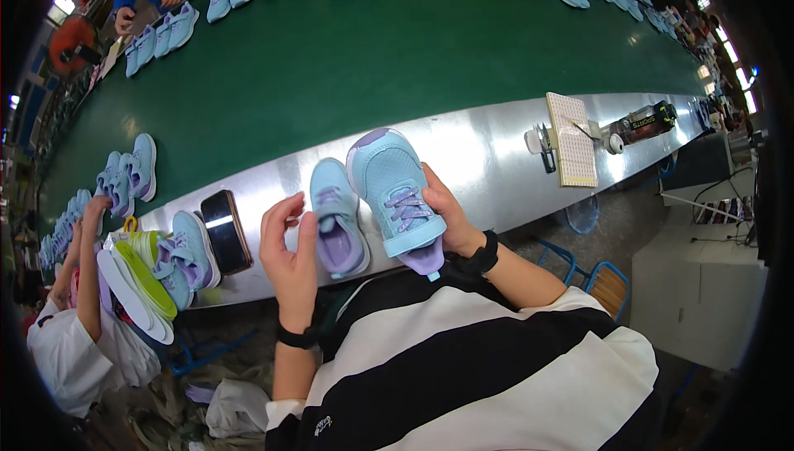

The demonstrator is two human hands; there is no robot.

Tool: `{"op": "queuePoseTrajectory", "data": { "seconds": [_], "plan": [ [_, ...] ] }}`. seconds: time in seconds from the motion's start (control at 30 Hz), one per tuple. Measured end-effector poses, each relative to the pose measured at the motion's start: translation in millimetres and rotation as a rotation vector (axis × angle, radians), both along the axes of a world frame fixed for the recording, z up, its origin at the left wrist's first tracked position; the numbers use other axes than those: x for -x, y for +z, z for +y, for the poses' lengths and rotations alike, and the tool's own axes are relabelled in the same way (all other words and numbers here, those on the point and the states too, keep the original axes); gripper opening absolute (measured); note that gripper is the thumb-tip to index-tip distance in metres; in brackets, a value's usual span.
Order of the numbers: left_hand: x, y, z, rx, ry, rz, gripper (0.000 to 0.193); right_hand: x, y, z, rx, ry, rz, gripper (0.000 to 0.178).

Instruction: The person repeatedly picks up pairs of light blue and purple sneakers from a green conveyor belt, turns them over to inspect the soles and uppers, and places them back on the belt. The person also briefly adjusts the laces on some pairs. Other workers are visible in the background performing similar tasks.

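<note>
A light blue child's sneaker [395, 188] with a lilac toe and lilac laces is gripped by my right hand [451, 209] around its right side, toe pointing away from me. Just left of it, its mate, another light blue sneaker [334, 219], rests on the metal table edge [463, 153]. My left hand [289, 248] is raised beside that second shoe, fingers partly curled and apart, with nothing in it. Further left lie a dark phone [225, 232] and another pair of blue sneakers [192, 254].
White and lime insoles [136, 290] are stacked at left, near a co-worker's arm [89, 273]. A green conveyor belt [397, 54] carries sneaker pairs. At right sit a notepad [571, 141], small snips [546, 149] and a dark bottle [645, 123]. A blue-framed stool [608, 286] stands below.
</note>
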State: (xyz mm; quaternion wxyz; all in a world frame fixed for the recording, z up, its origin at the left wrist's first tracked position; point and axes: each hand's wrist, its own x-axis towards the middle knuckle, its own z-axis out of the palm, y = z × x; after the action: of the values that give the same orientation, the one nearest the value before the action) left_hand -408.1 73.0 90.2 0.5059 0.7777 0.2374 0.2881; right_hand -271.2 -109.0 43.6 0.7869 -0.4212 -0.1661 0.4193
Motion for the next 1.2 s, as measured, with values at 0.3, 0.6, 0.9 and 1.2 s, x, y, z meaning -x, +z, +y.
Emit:
{"op": "queuePoseTrajectory", "data": {
  "seconds": [0.3,0.6,0.9,1.2],
  "plan": [
    [-41.3,46.8,16.7,-0.285,-0.430,-0.239,0.016,-3.7,18.7,-17.6,0.134,0.192,-0.052,0.066],
    [-37.3,26.7,4.6,-0.286,-0.359,-0.136,0.005,0.4,11.5,-20.2,0.142,0.253,-0.013,0.049],
    [-27.4,22.8,16.6,-0.155,-0.224,-0.247,0.005,-0.7,15.7,-21.6,0.135,0.245,-0.082,0.050],
    [-26.5,47.3,16.1,-0.556,-0.324,-0.216,0.015,-2.2,24.3,-23.2,0.155,0.284,-0.144,0.054]
  ]
}}
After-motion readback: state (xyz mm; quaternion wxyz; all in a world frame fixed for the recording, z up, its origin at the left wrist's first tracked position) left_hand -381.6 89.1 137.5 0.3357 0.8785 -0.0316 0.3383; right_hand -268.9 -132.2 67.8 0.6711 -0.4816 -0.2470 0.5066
